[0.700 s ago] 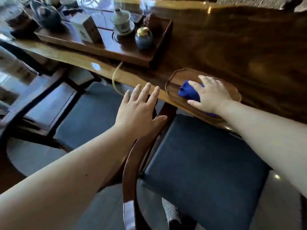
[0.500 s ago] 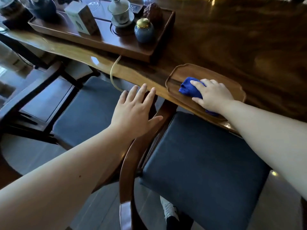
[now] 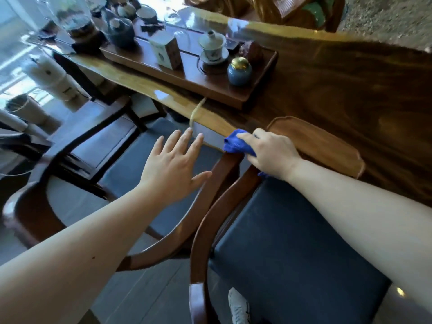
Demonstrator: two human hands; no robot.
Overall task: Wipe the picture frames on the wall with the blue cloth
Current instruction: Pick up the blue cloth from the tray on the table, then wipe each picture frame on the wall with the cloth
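Observation:
My right hand [image 3: 271, 155] grips the blue cloth [image 3: 236, 143], bunched under my fingers, with its tip sticking out to the left. Hand and cloth hang over the table's front edge, just left of the shallow wooden tray [image 3: 327, 146] and above a chair's wooden armrest [image 3: 228, 164]. My left hand [image 3: 174, 169] floats open with spread fingers over the dark chair seats, holding nothing. No picture frame or wall shows in view.
A long glossy wooden table [image 3: 350, 90] carries a dark tea tray [image 3: 210, 90] with a lidded cup [image 3: 212, 50], a blue jar [image 3: 239, 71], a small box [image 3: 167, 53] and a teapot [image 3: 120, 32]. Two wooden armchairs with dark cushions [image 3: 292, 253] stand below me.
My right hand has lifted the blue cloth off the shallow tray and drawn it left, past the table edge. The left hand stays open over the chairs.

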